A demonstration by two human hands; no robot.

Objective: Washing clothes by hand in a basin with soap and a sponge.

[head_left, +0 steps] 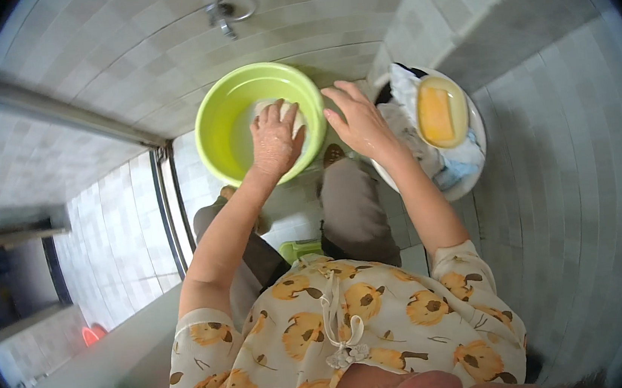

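In a lime-green plastic basin (217,110), my left hand (276,141) lies palm down with its fingers spread over a pale wet cloth (296,117). Its palm side and most of the cloth are hidden. Some whitish water (243,141) shows in the basin. My right hand (359,122) is raised by the basin's right rim, wet, with fingers apart and nothing in it. Beyond that hand, to the right, stands a round white tub (476,174) holding crumpled laundry (410,132). On the laundry sits a pale yellow soap dish (456,102) with an orange-yellow soap bar (435,115).
A wall-mounted tap with a hose (225,18) sticks out above the basin. Tiled walls (541,170) close in on the right. A sliding-door track (169,209) runs along the left. Part of a green plastic stool (298,249) shows between my legs (352,206).
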